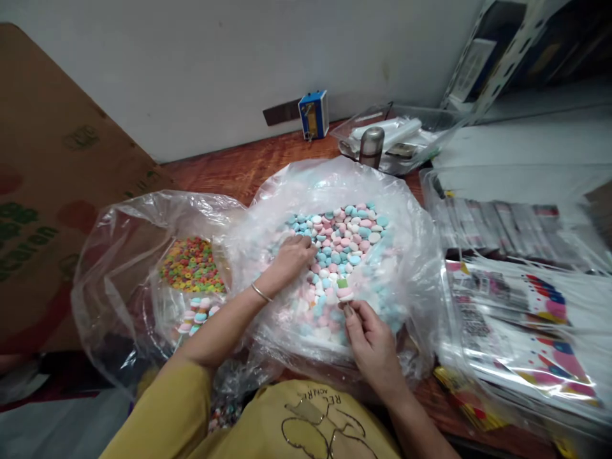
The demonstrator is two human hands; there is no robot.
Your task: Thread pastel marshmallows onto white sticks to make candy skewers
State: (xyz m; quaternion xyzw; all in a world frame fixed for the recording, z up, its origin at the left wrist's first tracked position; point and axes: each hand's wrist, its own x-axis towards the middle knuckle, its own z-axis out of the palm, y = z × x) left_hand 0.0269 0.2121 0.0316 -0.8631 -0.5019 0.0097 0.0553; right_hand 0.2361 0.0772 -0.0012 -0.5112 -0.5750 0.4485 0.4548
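Note:
A large clear plastic bag (415, 255) lies spread around a heap of pink, blue and white button-shaped candies (335, 239). My left hand (294, 258) reaches into the left side of the heap, its fingers curled down among the candies; what they hold, if anything, is hidden. Over the near edge of the heap, my right hand (370, 335) pinches a small candy stack (343, 291), green on top with pink and white below, between thumb and forefinger. To the left, a second clear bag (119, 236) holds colourful ring-shaped pieces (194, 264) and several pastel candy stacks (198, 313).
A brown cardboard box (62, 191) stands at the left. At the right are clear bins with printed packets (516, 306). Behind the bags are a blue-and-white box (313, 116), a metal-topped cylinder (371, 146) and a clear tray (430, 143) on the wooden table (229, 167).

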